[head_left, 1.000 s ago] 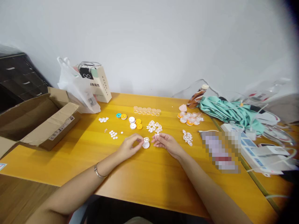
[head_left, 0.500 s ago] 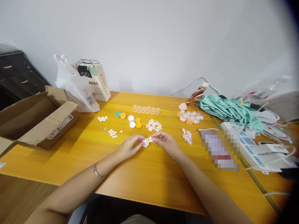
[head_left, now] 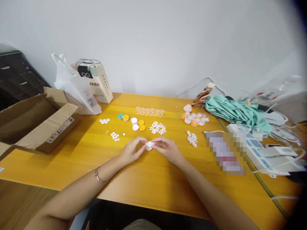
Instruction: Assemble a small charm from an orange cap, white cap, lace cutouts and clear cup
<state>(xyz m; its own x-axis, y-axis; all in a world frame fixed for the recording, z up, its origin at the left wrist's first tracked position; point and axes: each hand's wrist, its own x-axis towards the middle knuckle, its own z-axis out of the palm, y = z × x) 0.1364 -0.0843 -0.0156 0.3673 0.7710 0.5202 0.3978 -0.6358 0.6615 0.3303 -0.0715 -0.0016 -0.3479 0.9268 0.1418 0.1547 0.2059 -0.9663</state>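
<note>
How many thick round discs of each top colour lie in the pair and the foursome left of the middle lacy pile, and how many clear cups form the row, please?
Teal discs: 1
Orange discs: 3
White discs: 2
Clear cups: 6
Total: 12

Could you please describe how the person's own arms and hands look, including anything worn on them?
The left hand and right hand are without gloves. No sleeve shows on the left forearm or the right forearm. A thin, silver-coloured bracelet circles the left forearm near the wrist; none shows on the right. Small rings cannot be made out.
</note>
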